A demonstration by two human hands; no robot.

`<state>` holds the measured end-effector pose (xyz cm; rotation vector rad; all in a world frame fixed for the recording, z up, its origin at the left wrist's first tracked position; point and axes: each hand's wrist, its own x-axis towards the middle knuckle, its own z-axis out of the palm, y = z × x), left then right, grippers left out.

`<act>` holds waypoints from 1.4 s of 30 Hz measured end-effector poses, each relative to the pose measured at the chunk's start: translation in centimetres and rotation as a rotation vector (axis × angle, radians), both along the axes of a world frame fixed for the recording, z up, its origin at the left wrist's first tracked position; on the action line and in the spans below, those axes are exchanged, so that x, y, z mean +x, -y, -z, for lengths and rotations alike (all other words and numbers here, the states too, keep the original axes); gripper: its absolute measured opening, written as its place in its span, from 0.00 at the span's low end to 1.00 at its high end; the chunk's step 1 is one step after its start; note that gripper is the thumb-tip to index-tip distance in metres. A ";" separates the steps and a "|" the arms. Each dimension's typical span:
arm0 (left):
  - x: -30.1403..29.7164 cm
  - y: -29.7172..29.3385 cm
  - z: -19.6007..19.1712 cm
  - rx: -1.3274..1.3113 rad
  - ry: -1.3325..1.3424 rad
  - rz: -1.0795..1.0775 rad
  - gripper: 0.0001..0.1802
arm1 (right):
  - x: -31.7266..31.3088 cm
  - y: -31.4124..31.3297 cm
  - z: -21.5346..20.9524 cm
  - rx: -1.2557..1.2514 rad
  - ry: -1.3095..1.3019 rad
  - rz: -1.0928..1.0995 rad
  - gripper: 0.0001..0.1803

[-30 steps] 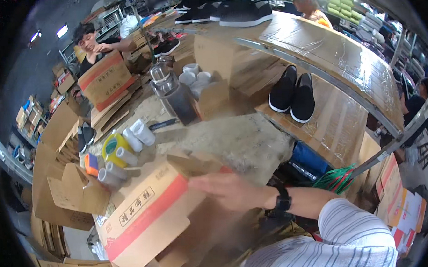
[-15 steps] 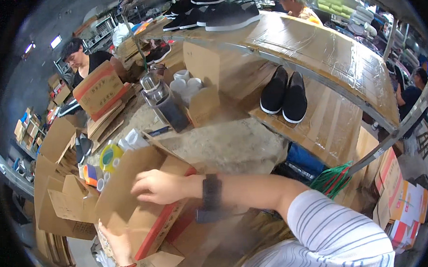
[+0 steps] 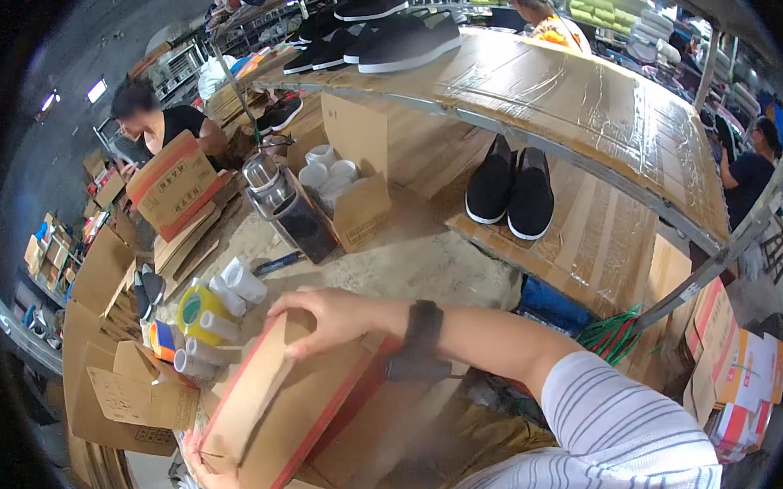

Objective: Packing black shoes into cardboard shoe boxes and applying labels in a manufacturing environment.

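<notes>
A brown cardboard box (image 3: 316,412) with red stripes along its edges is tilted in front of me. My right hand (image 3: 325,319) grips its far end, thumb on the top and fingers over the edge. At the near left corner my left hand (image 3: 213,475) holds the box, its fingers partly hidden along the side. The lid panel (image 3: 249,402) lies folded down over the box. Just left of it stand white rolls (image 3: 243,281) and a yellow-rimmed roll of tape (image 3: 198,312).
Beyond the box are a metal flask (image 3: 297,214), an open carton (image 3: 361,212) of white rolls and a marker (image 3: 277,263). A pair of black slip-on shoes (image 3: 528,193) sits under a cardboard-covered shelf (image 3: 578,84). Flattened boxes (image 3: 115,383) stand left. A co-worker (image 3: 173,123) sits far left.
The raised panel has come down onto the box. My right hand has moved from above the panel to the box's far end and closed on it. My left hand stays at the near corner.
</notes>
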<state>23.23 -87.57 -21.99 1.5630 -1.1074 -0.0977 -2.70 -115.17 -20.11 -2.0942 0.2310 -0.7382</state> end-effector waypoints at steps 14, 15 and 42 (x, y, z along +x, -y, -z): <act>-6.9 -1.4 -8.1 0.378 0.083 -0.114 0.23 | -7.0 1.7 0.5 -0.194 0.193 0.298 0.24; -7.8 -0.6 -7.5 0.375 0.074 -0.119 0.23 | -8.6 4.3 1.6 -0.194 0.097 0.409 0.22; -16.2 3.1 0.6 0.256 0.703 -0.274 0.17 | -15.5 -7.2 6.3 1.455 0.778 -0.317 0.13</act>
